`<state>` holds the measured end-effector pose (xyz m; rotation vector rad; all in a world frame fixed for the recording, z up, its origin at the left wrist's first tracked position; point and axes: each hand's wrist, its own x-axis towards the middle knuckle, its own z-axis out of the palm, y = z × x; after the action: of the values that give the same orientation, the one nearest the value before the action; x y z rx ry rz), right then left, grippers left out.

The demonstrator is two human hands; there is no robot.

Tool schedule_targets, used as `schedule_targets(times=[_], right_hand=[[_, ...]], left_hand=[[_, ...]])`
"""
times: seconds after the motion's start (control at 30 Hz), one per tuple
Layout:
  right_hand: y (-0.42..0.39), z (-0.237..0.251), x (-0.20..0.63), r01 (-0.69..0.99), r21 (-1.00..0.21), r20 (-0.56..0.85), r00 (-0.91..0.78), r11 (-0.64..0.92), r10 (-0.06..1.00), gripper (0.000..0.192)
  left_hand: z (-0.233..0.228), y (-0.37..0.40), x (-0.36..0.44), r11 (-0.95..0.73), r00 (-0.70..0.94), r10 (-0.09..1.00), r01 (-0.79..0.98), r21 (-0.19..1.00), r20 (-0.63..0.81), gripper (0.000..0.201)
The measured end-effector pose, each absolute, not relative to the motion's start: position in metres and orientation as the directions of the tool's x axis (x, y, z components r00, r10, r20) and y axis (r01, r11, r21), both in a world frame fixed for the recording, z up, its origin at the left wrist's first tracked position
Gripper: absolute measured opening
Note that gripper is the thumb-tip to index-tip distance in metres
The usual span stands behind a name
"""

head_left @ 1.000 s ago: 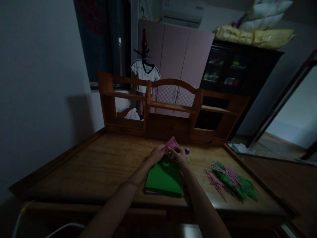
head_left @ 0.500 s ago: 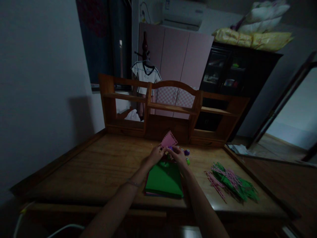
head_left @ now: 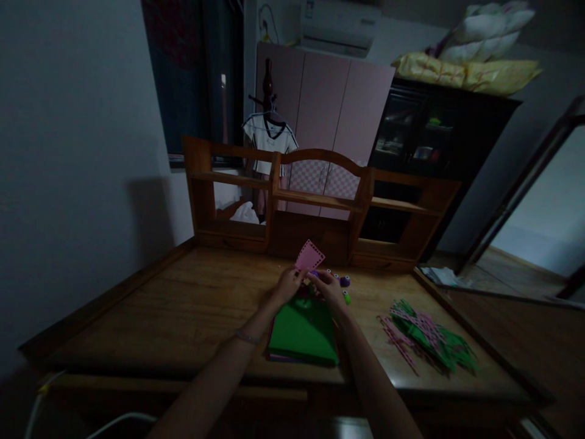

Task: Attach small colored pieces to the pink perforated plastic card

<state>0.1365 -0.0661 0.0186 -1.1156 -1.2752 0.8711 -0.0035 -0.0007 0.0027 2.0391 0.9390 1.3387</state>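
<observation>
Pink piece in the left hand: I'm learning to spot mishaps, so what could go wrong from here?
The pink piece looks thin and the left hand grips it near its lower end, so it might bend or slip. The purple eyed piece and green eyed piece lie loose close to the right hand, which could knock them.

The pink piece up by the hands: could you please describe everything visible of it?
The pink piece looks like a thin, flat sheet, perhaps foam or felt, with small dark marks, probably holes, lined up along its edges. It is held slanting up beyond the green stack, its far end free. The left hand grips its near end; the right hand is close by, with something purple at its fingertips. The near end is partly hidden.
</observation>
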Motion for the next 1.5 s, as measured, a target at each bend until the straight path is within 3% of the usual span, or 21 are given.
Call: schedule_targets(times=[0.6,1.5], right_hand=[[-0.063,0.013,0.138,0.127,-0.946,0.314,0.142,0.298,0.939,0.043],[-0.068,0.022,0.136,0.128,-0.956,0.28,0.129,0.264,0.951,0.043]], left_hand=[[0.002,-0.003,-0.006,-0.675,0.393,0.713,0.161,0.72,0.581,0.034],[0.001,0.0,-0.007,-0.65,0.408,0.714,0.083,0.755,0.569,0.03]])
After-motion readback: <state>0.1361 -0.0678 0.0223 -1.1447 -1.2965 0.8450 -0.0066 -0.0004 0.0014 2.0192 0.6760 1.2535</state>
